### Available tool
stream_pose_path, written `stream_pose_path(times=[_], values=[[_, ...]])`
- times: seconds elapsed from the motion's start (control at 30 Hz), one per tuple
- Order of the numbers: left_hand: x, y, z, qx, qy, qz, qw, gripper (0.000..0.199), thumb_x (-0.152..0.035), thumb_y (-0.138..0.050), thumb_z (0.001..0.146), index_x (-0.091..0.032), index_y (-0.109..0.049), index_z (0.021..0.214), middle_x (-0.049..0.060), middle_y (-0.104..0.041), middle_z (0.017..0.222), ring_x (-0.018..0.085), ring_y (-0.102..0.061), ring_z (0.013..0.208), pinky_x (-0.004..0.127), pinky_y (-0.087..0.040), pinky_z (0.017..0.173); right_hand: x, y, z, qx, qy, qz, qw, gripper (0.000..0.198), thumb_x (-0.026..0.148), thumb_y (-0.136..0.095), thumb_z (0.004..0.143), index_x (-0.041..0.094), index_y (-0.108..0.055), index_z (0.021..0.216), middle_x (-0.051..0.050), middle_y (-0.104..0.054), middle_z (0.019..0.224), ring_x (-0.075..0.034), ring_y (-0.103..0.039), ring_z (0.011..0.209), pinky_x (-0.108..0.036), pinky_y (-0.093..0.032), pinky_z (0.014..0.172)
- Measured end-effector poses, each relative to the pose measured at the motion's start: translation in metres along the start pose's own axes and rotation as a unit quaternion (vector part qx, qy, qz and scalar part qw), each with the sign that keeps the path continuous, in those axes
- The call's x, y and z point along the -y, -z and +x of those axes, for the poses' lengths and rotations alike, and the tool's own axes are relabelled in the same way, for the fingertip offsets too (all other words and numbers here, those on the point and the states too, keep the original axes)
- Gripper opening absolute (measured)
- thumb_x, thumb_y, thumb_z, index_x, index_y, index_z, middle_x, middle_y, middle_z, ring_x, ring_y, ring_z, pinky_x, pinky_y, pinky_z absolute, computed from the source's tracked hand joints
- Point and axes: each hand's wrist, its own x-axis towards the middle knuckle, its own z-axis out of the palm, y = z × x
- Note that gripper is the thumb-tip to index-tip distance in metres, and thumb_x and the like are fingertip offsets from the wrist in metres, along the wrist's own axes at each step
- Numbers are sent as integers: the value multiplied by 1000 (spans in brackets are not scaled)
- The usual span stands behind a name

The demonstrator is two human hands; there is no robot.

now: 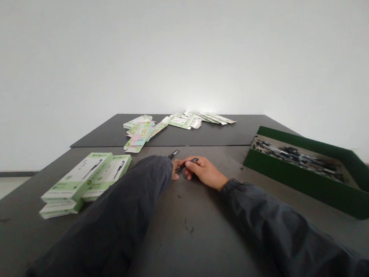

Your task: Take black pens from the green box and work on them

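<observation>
Nearest, the left sleeve (111, 231) and right sleeve (271, 219) reach forward over the dark counter (190, 251). Left of the left sleeve lie the boxes (79, 176), two stacked and at least one beside them; whether the sleeve touches them cannot be told, so the forearm does best to swing clear of their corners.

Beyond, the two hands meet low over the middle of the counter. The right hand (206, 171) grasps a pen (182, 167) slantwise between thumb and fingers. The left hand (175, 171) is at the pen's lower end, mostly hidden by its cuff; what its grip does cannot be told. A light pinch on the barrel, with the wrists kept low, should steady so slim a thing and keep it from rolling. A second pen (173, 154) shows just past the left cuff, easily knocked by a careless knuckle.

To the right stands a green bin (300, 181) with a jumble of pens (293, 155). Farther off lie flat cartons (140, 134), overlapping, before the pale wall (192, 44).
</observation>
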Motion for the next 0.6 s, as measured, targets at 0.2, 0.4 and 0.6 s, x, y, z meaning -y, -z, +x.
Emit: stream_pose_path(times=[0.2, 0.4, 0.6], values=[[-1, 1, 0, 6, 6, 11, 1000, 65, -20, -55, 75, -9, -32, 134, 13, -51, 121, 26, -55, 98, 27, -42, 82, 2, 0, 0, 3, -4, 8, 1000, 36, 39, -43, 84, 12, -58, 103, -2, -57, 69, -8, -52, 52, -21, -43, 54], [3, -4, 5, 20, 8, 24, 999, 65, -23, -53, 77, -8, -29, 135, 12, -50, 122, 22, -56, 96, 24, -42, 82, 4, 0, -2, 6, -2, 16, 1000, 35, 38, -43, 84, 12, -58, 103, -2, -56, 68, -8, -52, 53, -21, -43, 54], [3, -5, 9, 36, 33, 55, 997, 67, -27, -52, 78, -10, -25, 136, 10, -54, 116, 20, -57, 91, 24, -43, 79, 3, 0, -2, 4, 1, 8, 1000, 34, 37, -43, 85, 12, -59, 103, -2, -57, 70, -8, -52, 53, -21, -43, 54]])
